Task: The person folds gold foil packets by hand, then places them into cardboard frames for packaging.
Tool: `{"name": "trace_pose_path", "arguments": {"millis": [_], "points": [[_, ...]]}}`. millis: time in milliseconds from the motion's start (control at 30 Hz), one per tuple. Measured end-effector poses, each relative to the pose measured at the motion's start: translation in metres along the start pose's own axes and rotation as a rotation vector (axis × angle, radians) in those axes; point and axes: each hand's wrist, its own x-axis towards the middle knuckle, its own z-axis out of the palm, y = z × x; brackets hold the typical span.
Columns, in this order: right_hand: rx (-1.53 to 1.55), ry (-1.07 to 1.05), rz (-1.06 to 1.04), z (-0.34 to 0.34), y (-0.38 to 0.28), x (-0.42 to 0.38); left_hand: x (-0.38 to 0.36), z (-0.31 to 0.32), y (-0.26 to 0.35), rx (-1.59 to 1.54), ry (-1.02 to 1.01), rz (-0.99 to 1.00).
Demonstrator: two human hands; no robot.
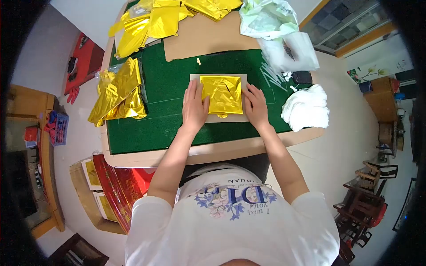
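Note:
A folded square of shiny gold foil (222,95) lies on a slightly larger piece of brown cardboard (217,119) on the green table top. A small gold tab sticks out at its near edge. My left hand (194,106) rests along the left side of the foil and cardboard, fingers stretched out and pointing away from me. On the right side, my right hand (256,105) lies with its fingers extended along the cardboard's edge. Neither hand grips anything. The foil's surface is creased, and what is inside the fold is hidden.
More gold foil (122,95) is heaped at the table's left, and yellow-gold foil pieces (164,20) lie at the far edge by a large cardboard sheet (208,37). Plastic bags (269,17), a black object (302,77) and a white bundle (306,107) sit at the right.

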Motion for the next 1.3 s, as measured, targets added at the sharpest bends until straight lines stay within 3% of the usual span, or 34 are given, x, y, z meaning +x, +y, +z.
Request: {"name": "trace_pose_path", "arguments": {"millis": [100,167,267,400,567,633,767,967,1133,1200,1300], "points": [[0.128,0.011,0.067,-0.004,-0.005,0.01,0.014,-0.006,-0.001,-0.13,0.045,-0.027],[0.114,-0.035,0.01,-0.005,-0.014,0.021,0.028,-0.007,-0.001,0.097,-0.076,0.243],[0.007,-0.136,-0.019,0.004,-0.028,0.033,0.03,0.004,0.002,0.187,-0.13,0.335],[-0.17,-0.19,-0.135,0.018,-0.021,0.029,0.015,0.012,-0.001,0.216,-0.108,0.276],[-0.193,-0.208,-0.135,0.019,-0.02,0.03,0.02,0.009,0.009,0.297,-0.122,0.251],[-0.191,-0.221,-0.13,0.019,-0.02,0.029,0.021,0.003,0.019,0.159,-0.136,0.366],[-0.189,-0.227,-0.125,0.017,-0.02,0.029,0.015,0.017,0.008,0.142,-0.208,0.392],[0.025,0.043,-0.014,-0.029,-0.027,0.036,0.013,0.018,0.007,0.121,-0.195,0.378],[0.037,-0.052,-0.113,-0.05,-0.049,0.011,0.019,-0.002,0.003,-0.031,-0.099,0.382],[0.101,-0.087,-0.112,-0.054,-0.058,-0.006,0.018,-0.022,0.0,-0.189,-0.22,0.409],[0.139,-0.151,-0.13,-0.05,-0.071,-0.026,0.011,-0.036,0.012,-0.111,-0.318,0.498]]}}
